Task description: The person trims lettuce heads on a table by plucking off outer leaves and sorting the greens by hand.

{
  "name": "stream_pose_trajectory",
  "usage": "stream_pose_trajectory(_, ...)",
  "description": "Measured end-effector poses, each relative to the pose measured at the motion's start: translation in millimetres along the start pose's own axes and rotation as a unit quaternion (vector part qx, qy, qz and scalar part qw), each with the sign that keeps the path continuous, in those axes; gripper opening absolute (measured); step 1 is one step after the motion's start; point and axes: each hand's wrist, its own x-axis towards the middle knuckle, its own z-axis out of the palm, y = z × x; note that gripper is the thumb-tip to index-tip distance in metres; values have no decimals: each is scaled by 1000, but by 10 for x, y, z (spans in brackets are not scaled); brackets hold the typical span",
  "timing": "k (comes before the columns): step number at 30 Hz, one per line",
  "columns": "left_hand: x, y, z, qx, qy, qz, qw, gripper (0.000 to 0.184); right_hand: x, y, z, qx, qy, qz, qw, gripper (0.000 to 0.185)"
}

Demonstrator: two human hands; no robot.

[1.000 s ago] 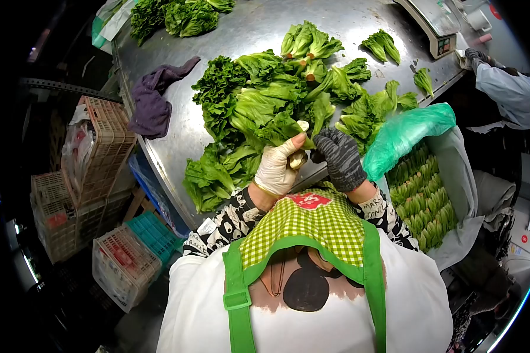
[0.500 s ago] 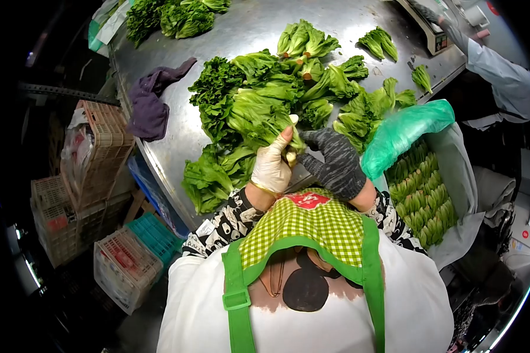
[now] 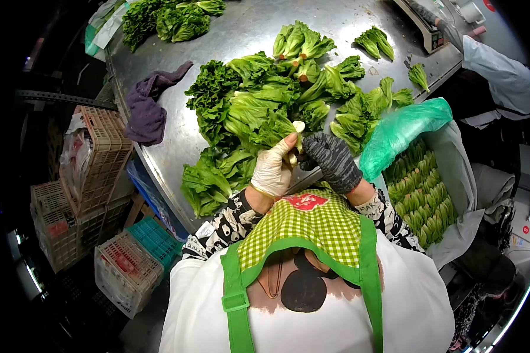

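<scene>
Gripping lettuce (image 3: 276, 130) by its stems: left hand (image 3: 272, 170) closed, thumb uppermost; leaves toward 11 o'clock, over table (image 3: 179, 126). Right hand (image 3: 334, 163) at 3 o'clock of left, fingers curled beside stem ends; cannot tell whether pinching.

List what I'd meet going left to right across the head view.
Stacked crates, purple cloth, left hand, right hand, green bag, co-worker's white sleeve.

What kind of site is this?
Probably a produce packing room: leafy greens heaped on a metal table, a lined crate of neatly rowed greens, and a scale at the table's edge.
</scene>
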Motion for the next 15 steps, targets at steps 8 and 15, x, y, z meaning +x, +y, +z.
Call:
stream_pose_trajectory(8,-53,-74,121,91,21,142,986,22,-9,-60,163,-58,127,22,990,15)
stream_pose_trajectory(15,-67,-147,217,123,69,201,969,24,-29,244,153,-52,118,35,991,15)
